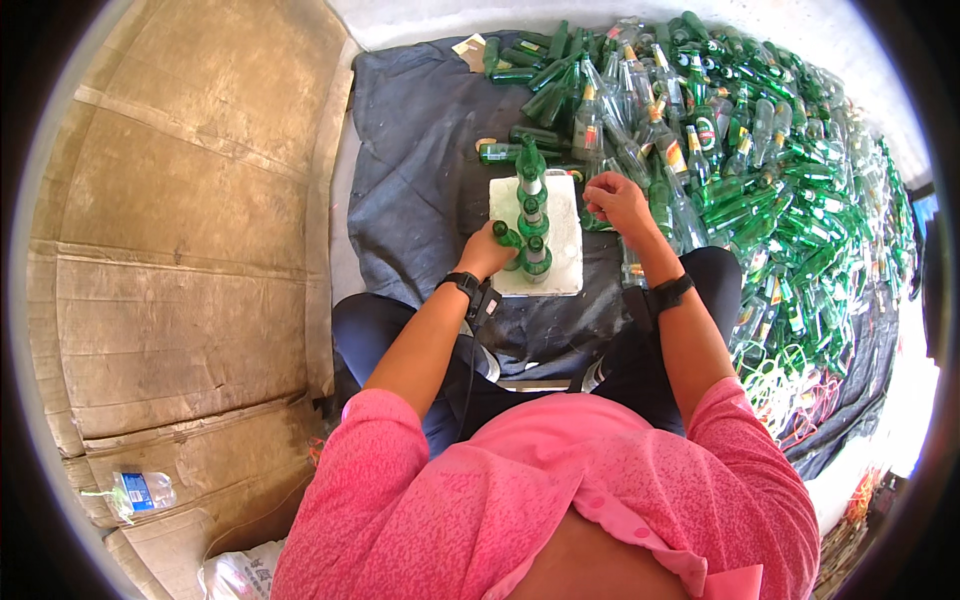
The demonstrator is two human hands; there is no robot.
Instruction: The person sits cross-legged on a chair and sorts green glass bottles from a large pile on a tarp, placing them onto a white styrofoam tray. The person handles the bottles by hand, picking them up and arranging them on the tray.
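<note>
My left hand (486,251) is closed around a green glass bottle (507,237) at the left edge of a white foam block (568,255). Beside it, a row of green glass bottles (535,261) stands upright on the block, running away from me. My right hand (619,204) hovers off the block's right edge, near the bottle heap. Its fingers are curled in, and I see nothing between them. Both wrists wear black straps, the left one carrying a small device.
A large heap of green and clear glass bottles (720,157) covers the right side. Two green bottles (501,154) lie behind the block. Dark sheeting (427,172) covers the floor. Cardboard (187,322) lines the left, with a plastic bottle (146,491). Tangled plastic strapping (780,382) lies right.
</note>
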